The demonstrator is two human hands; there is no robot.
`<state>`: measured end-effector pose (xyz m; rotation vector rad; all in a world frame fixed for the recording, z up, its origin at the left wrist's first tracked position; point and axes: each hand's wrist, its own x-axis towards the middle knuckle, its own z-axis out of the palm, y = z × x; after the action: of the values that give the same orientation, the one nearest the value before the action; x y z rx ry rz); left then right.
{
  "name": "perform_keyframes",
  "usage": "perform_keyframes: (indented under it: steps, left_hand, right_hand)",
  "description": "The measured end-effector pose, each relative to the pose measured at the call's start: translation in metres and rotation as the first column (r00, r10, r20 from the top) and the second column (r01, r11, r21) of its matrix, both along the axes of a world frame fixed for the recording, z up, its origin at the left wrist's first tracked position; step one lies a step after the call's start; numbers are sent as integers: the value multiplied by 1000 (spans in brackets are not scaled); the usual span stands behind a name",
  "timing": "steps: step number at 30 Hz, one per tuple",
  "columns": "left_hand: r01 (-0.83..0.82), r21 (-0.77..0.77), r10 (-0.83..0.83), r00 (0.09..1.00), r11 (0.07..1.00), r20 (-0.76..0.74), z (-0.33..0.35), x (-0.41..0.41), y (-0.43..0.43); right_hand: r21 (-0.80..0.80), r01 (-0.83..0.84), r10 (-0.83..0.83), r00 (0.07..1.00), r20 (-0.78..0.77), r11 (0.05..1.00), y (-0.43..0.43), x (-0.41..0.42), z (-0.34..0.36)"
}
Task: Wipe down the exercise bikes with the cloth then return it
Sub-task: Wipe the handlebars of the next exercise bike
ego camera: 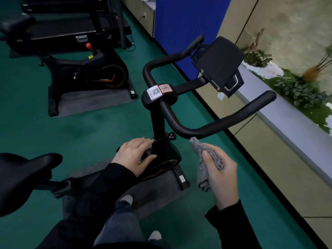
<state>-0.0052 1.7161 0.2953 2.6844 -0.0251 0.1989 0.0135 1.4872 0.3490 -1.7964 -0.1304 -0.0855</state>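
A black exercise bike (158, 123) stands right in front of me, its curved handlebar (222, 123) reaching to the right and a tablet holder (219, 63) above it. My right hand (222, 175) is closed around a grey cloth (203, 159), just below the near bend of the handlebar, the cloth's top almost touching the bar. My left hand (133, 155) hovers with spread fingers beside the bike's post, holding nothing. The saddle (27, 169) juts in from the lower left.
A second black bike (86, 74) stands on a grey mat at the upper left, with a treadmill (71, 24) behind it. The floor is green. To the right run a beige wall, a blue panel (185, 33) and a planter ledge (287, 112) with leafy plants.
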Motion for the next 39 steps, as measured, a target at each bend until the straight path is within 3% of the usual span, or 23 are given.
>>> perform_keyframes:
  steps: [6,12,17,23,30,39]
  left_hand:
    - [200,-48,-197,979,979,56,5,49,25]
    - [375,-91,-345,907,923,243,29,95,67]
    - [446,-66,-391,838,892,381,39,142,90]
    - [524,-1,-497,807,851,320,35,193,96]
    - [615,-108,-547,757,781,358,19,216,96]
    - [623,-241,-523,768,744,371,12,220,99]
  right_hand:
    - [-22,130,-129,990,62,991,35,29,14]
    - [-181,268,-243,958,150,946,89,68,18]
    - [-465,385,-285,919,272,797,130,91,11]
    - [-646,346,-256,938,232,681,170,121,5]
    - [-715,310,-306,942,141,627,167,127,3]
    - [-648,615,-444,783,435,449,213,108,-29]
